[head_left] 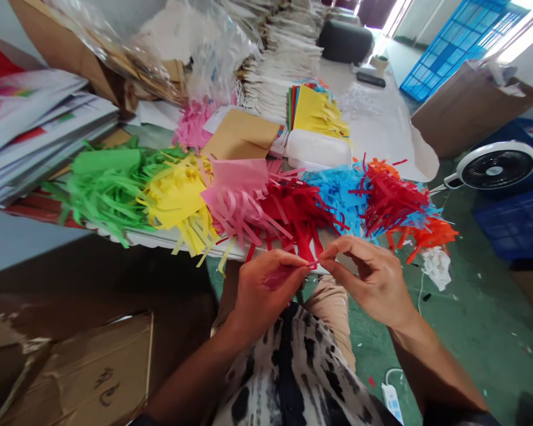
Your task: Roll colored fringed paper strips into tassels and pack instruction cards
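Close to my body, just off the table's front edge, my left hand (pixel 262 290) is closed around a piece of pink tissue paper (pixel 279 276), part of it showing inside the curled fingers. My right hand (pixel 375 281) pinches the thin end of the same paper between thumb and forefinger, so a narrow bit spans both fingertips. Right behind the hands lies a dark red fringed paper bunch (pixel 299 207). Beside it are pink fringed paper (pixel 240 189), yellow fringed paper (pixel 175 192) and green fringed paper (pixel 106 177) on the left, and blue fringed paper (pixel 340 192) on the right.
More red fringe (pixel 393 198) and orange fringe (pixel 430 236) overhang the table's right end. Farther back are a white plastic box (pixel 318 149), yellow fringed sheets (pixel 317 112) and a brown envelope (pixel 241 135). Stacked papers (pixel 39 142) stand left; a fan (pixel 493 168) is at right.
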A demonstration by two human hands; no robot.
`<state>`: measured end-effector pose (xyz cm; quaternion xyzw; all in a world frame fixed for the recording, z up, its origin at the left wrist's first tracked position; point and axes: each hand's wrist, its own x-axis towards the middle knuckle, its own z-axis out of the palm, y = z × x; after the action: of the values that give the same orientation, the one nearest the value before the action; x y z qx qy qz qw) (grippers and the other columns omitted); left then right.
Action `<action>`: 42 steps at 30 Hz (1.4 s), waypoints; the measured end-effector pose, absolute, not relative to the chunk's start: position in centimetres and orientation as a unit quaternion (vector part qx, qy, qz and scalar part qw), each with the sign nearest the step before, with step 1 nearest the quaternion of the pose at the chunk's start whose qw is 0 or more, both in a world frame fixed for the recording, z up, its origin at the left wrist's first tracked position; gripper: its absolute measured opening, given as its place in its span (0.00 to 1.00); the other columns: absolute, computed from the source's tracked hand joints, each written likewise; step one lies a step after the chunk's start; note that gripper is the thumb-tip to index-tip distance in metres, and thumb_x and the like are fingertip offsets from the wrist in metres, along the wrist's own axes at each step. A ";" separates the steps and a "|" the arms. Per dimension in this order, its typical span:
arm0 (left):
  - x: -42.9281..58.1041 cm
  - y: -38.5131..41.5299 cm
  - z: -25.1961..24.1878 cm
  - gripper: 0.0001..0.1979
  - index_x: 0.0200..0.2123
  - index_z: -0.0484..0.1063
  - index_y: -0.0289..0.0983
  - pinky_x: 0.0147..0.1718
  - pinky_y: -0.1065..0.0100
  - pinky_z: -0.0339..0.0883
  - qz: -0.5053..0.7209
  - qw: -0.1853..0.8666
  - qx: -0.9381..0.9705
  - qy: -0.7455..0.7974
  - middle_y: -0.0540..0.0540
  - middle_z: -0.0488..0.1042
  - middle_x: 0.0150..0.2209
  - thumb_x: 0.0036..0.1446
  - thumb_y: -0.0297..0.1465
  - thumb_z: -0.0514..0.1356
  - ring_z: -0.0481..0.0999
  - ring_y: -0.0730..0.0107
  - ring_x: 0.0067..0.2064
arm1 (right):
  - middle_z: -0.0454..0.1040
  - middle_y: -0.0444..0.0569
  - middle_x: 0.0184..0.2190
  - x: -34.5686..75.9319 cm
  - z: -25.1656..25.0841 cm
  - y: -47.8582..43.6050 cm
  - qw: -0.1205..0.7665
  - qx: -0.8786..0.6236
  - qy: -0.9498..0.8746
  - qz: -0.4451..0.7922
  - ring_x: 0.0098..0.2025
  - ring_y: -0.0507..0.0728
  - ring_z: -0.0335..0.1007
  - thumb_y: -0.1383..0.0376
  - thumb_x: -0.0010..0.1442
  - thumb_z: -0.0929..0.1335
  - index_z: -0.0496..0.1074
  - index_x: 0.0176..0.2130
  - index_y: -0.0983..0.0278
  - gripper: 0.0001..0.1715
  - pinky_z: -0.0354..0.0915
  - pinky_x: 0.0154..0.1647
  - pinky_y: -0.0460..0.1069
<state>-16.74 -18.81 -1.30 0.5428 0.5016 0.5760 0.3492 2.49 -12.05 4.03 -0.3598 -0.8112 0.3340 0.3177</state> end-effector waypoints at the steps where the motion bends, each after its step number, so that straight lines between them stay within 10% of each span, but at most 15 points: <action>1: -16.7 -18.8 -1.3 0.01 0.38 0.81 0.40 0.37 0.74 0.71 0.577 0.352 0.542 0.499 0.52 0.81 0.34 0.64 0.29 0.69 0.80 0.75 0.34 | 0.79 0.40 0.36 2.6 4.0 -12.0 0.318 -0.359 -0.808 0.342 0.36 0.50 0.74 0.65 0.68 0.73 0.77 0.40 0.57 0.02 0.67 0.39 0.47; 32: -14.1 -18.5 -1.6 0.09 0.40 0.78 0.39 0.38 0.74 0.73 0.589 0.478 0.445 0.475 0.50 0.79 0.37 0.60 0.34 0.72 0.80 0.73 0.38 | 0.81 0.44 0.41 4.2 1.8 -13.1 0.379 -0.386 -0.702 0.462 0.41 0.53 0.77 0.61 0.66 0.75 0.81 0.47 0.54 0.09 0.70 0.42 0.48; 37: -14.2 -18.1 -1.0 0.11 0.49 0.77 0.39 0.41 0.71 0.71 0.497 0.510 0.547 0.441 0.48 0.80 0.41 0.68 0.39 0.65 0.79 0.70 0.41 | 0.79 0.43 0.32 4.5 2.1 -13.0 0.409 -0.389 -0.716 0.410 0.36 0.53 0.73 0.63 0.67 0.74 0.80 0.35 0.57 0.06 0.67 0.39 0.50; 42: -13.7 -18.1 -1.0 0.20 0.32 0.68 0.37 0.29 0.70 0.57 0.424 0.519 0.597 0.442 0.54 0.64 0.27 0.76 0.42 0.53 0.62 0.76 0.28 | 0.76 0.44 0.33 5.0 2.6 -13.1 0.378 -0.404 -0.728 0.405 0.36 0.54 0.72 0.60 0.69 0.73 0.77 0.36 0.59 0.08 0.67 0.40 0.50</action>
<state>-13.72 -18.07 -0.99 0.5966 0.4418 0.4236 0.5191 5.03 -13.07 2.55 -0.4037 -0.7281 0.4045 0.3785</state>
